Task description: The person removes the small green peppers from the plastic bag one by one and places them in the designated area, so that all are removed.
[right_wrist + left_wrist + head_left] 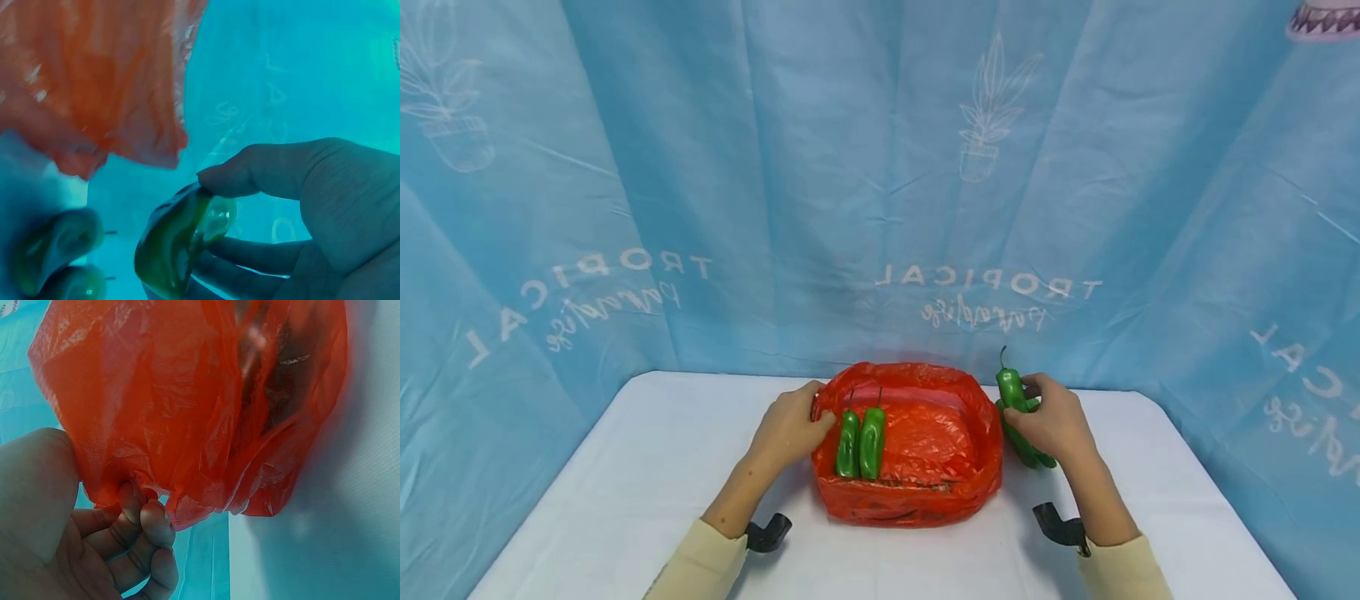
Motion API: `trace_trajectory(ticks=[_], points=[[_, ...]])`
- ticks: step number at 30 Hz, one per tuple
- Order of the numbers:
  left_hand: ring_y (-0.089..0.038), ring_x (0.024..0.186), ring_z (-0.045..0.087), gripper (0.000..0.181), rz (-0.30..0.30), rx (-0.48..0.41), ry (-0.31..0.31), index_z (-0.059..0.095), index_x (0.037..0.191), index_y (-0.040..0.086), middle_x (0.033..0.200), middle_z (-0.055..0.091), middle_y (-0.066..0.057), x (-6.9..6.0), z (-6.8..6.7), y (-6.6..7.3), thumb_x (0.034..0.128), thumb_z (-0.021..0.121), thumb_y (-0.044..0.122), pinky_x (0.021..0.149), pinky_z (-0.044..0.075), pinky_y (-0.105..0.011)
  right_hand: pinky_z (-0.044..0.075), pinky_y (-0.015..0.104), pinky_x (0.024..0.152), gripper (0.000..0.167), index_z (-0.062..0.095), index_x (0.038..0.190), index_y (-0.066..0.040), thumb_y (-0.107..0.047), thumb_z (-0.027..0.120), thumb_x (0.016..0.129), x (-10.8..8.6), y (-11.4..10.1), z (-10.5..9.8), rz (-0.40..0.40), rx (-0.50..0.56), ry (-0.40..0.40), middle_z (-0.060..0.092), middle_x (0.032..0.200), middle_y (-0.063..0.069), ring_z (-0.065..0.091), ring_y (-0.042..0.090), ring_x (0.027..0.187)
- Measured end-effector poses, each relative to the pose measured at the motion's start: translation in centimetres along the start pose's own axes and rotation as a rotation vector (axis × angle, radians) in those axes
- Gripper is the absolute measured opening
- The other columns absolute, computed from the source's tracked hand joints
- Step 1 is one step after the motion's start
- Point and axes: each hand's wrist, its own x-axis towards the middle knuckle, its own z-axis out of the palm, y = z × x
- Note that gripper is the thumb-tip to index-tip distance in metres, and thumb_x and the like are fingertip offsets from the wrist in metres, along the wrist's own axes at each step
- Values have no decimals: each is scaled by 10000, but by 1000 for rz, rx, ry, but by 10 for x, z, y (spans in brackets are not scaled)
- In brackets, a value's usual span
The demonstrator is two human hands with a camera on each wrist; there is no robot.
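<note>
A red plastic bag (917, 500) stands with its mouth spread wide, and two green peppers (872, 443) lie side by side at its left inside. The left hand (792, 425) pinches the bag's left rim; in the left wrist view the fingers of that hand (119, 531) curl at the red plastic (156, 394). Just right of the bag, the right hand (1056, 421) grips a green pepper (1011, 388) between thumb and fingers, its stem upward. The right wrist view shows this pepper (172, 244) in the hand (312, 200), beside the bag (94, 75).
More green peppers (1028, 452) lie on the white table (700, 433) under the right hand; two of them (59, 244) show at the lower left of the right wrist view. A blue printed curtain (820, 208) hangs behind the table. Black curved pieces (767, 533) are at both wrists.
</note>
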Motion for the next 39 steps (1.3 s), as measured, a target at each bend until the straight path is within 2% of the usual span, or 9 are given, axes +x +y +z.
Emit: trace_trajectory(ticks=[10,17,28,39], points=[[-128,665,619,380,10,-12,14,680,1289,25,851,705,-14,0,0,0,937,668,169,592,532,-301,632,472,692,659,528,1435,96,-218,758,903,-1,25,-9,2,-32,-13,651,1275,306,688,412,1030],[-129,647,618,392,7,-18,10,674,1302,13,845,705,-18,0,1,1,941,663,166,576,530,-296,624,456,685,678,508,1450,111,-218,752,909,-1,46,-14,43,-45,-22,642,1293,320,680,430,1049],[-139,647,615,393,6,-21,8,675,1298,12,841,700,-22,-1,0,2,937,662,167,574,526,-301,607,502,725,708,490,1473,119,-226,760,918,7,62,-20,79,-61,-3,631,1315,337,642,479,1111],[-148,660,609,384,7,-5,6,677,1287,13,841,696,-22,-1,-1,3,934,662,163,587,522,-310,603,540,782,680,499,1434,142,-221,756,918,14,80,-14,131,-66,-6,609,1302,372,623,509,1123]])
